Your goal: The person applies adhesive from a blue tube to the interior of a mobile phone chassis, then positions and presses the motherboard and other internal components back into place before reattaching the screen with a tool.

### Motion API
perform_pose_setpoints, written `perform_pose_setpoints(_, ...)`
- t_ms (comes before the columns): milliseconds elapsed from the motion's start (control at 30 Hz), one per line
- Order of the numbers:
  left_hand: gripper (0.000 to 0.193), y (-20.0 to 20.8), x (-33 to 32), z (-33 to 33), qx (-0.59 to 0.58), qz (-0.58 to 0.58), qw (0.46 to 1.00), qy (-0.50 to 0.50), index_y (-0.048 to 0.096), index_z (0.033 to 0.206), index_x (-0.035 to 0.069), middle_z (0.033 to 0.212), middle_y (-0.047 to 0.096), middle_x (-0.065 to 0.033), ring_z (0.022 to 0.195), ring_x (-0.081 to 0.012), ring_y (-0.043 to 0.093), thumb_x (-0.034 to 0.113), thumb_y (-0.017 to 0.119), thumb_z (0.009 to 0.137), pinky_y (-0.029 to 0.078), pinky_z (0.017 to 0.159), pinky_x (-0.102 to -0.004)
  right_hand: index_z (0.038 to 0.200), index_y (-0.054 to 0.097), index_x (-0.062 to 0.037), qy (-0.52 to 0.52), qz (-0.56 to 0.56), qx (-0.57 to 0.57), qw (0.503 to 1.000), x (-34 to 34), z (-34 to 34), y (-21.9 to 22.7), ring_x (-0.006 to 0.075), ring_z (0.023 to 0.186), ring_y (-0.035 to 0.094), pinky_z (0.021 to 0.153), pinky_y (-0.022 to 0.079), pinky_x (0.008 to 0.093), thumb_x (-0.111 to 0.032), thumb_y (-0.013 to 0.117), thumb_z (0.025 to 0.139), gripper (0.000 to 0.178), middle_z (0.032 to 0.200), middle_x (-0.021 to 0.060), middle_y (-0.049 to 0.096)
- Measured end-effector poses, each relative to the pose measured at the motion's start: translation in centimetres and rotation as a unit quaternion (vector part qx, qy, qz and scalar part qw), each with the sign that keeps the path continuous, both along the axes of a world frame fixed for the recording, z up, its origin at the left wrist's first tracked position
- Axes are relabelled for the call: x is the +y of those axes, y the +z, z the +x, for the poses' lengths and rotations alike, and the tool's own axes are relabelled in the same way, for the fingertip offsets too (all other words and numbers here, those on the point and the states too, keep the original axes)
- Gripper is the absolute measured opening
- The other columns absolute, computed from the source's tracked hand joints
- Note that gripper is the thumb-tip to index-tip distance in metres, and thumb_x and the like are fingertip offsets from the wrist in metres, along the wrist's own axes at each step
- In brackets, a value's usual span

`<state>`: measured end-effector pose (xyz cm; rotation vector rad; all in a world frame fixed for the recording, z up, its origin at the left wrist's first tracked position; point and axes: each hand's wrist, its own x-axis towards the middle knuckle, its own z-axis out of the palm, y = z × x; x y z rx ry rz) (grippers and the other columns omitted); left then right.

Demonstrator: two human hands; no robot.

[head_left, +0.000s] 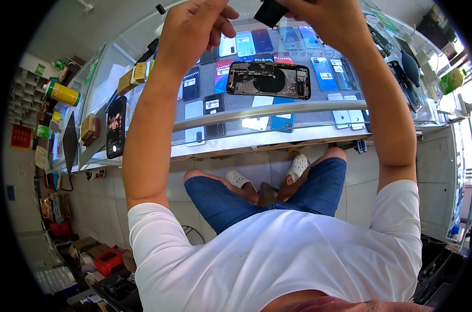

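At the upper edge, my right hand grips a flat black rectangular piece, which looks like a phone battery. Across from it, my left hand is raised with curled fingers. Its thumb and index tips run out of the picture, so anything pinched there is hidden. Below and between both hands, an opened phone lies sideways on the glass counter. Its inner circuit parts show along one long side, with a dark round patch in the middle. Neither hand touches this phone.
Rows of phones, among them a blue one, lie under the glass of the display counter. A dark phone with a lit screen stands at the left. Small boxes sit nearby. A dark air blower and tools are at the right.
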<state>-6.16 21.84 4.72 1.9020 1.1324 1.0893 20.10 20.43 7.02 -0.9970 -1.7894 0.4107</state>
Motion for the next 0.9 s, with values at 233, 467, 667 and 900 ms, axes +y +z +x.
perform_pose_setpoints(233,0.074,-0.5,-2.5,0.0,0.328,0.160,0.924,-0.112,0.063,0.141,0.011,0.131,0.068,-0.0095,0.120,-0.0230,0.065,0.041,0.090,0.079,0.051,0.099,-0.0345,0.127,0.072,0.0032,0.113,-0.150,0.110,0.976,3.8,2.7,-0.3,0.0123,0.076,0.073,0.071,0.063,0.0259,-0.009,0.075,0.098,0.031,0.097,0.0112,0.077)
perform_pose_setpoints(467,0.081,-2.0,-2.8,0.7,0.365,0.065,0.917,-0.148,0.055,0.143,0.008,0.130,0.062,-0.0138,0.123,-0.0311,0.063,0.028,0.091,0.074,0.050,0.108,-0.0390,0.127,0.071,0.0047,0.145,-0.195,0.141,0.960,4.0,2.9,-0.2,0.0152,0.083,0.075,0.080,0.064,0.0275,-0.010,0.076,0.098,0.033,0.103,0.0123,0.077)
perform_pose_setpoints(667,0.081,-1.4,-3.7,1.5,0.396,0.049,0.913,-0.089,0.056,0.143,0.009,0.118,0.065,-0.0154,0.109,-0.0306,0.067,0.036,0.091,0.076,0.055,0.098,-0.0385,0.134,0.066,0.0053,0.244,-0.200,0.147,0.937,3.3,3.9,-0.5,0.0180,0.092,0.076,0.085,0.064,0.0302,-0.003,0.078,0.093,0.043,0.114,0.0147,0.076)
perform_pose_setpoints(900,0.073,-0.7,-3.7,1.7,0.364,0.056,0.927,-0.074,0.060,0.136,0.008,0.109,0.068,-0.0135,0.097,-0.0282,0.067,0.043,0.090,0.079,0.055,0.086,-0.0386,0.129,0.075,-0.0046,0.214,-0.088,-0.055,0.971,0.6,6.5,-3.8,0.0214,0.104,0.078,0.090,0.066,0.0329,-0.012,0.079,0.096,0.034,0.120,0.0135,0.076)
